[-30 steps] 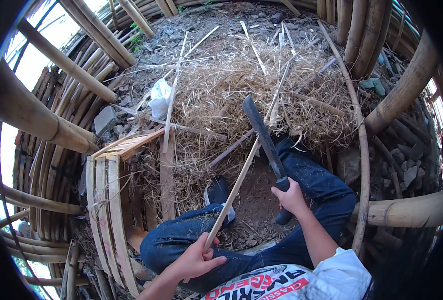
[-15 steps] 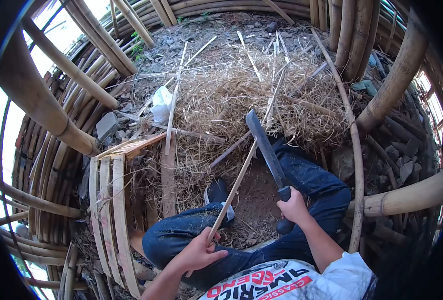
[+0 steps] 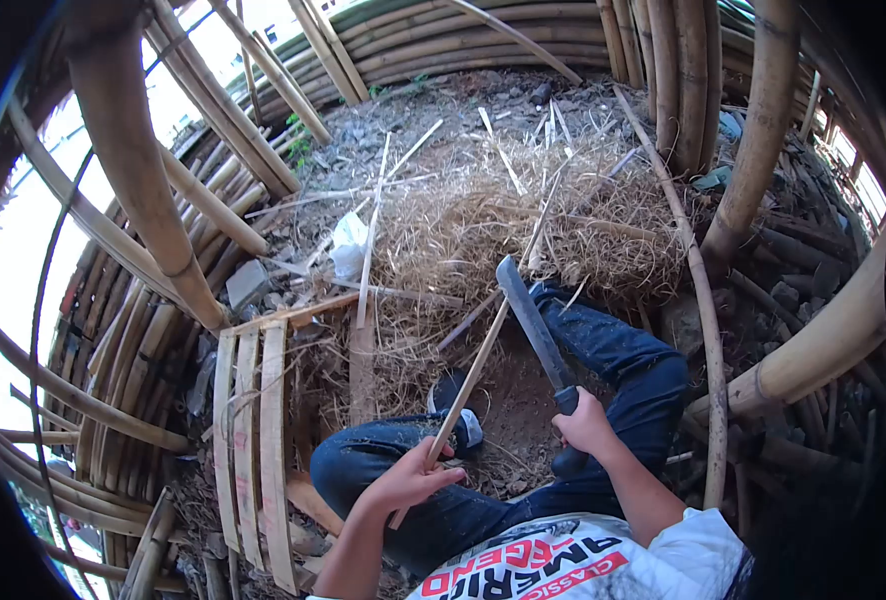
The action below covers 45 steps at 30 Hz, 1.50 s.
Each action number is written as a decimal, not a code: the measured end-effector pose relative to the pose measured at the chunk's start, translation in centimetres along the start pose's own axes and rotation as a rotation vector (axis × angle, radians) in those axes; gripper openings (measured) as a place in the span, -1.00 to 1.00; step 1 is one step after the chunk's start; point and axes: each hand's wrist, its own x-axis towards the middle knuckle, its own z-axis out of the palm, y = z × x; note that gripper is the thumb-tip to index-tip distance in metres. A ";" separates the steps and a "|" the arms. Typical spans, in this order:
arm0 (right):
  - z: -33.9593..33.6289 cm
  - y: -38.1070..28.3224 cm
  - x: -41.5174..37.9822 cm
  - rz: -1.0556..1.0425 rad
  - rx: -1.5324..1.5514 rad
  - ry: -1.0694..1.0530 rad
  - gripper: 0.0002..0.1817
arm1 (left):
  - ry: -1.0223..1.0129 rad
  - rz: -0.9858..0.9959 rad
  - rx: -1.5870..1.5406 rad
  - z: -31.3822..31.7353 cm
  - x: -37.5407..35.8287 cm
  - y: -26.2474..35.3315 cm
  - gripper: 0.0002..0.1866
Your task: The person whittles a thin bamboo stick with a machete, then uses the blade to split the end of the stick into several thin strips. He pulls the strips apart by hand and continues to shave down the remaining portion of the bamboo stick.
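Note:
My right hand (image 3: pixel 585 424) is wrapped round the dark handle of a machete (image 3: pixel 535 322), whose blade points up and away to the left. In my left hand (image 3: pixel 413 480) is a long, thin bamboo strip (image 3: pixel 475 377), gripped near its lower end over my bent leg. The strip slants forward to the right, and the machete blade overlaps it near the blade's tip. Ahead of my legs lies a heap of curly bamboo shavings (image 3: pixel 463 235), with more pale strips (image 3: pixel 375 230) scattered across it.
A slatted wooden crate (image 3: pixel 248 440) stands at my left. Behind it are a white plastic bag (image 3: pixel 349 246) and a grey block (image 3: pixel 248 285). A long bamboo pole (image 3: pixel 701 290) lies along my right side. Upright bamboo posts (image 3: pixel 753 150) and stacked poles (image 3: pixel 503 45) surround the place.
The view has shifted, so the surroundings sit farther right and lower on the left side. Both hands keep their holds; the machete and strip have barely moved against each other.

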 end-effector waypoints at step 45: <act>-3.3 -1.2 7.9 0.058 -0.062 -0.113 -0.70 | 0.216 -0.165 0.075 3.9 -2.1 -2.3 -0.86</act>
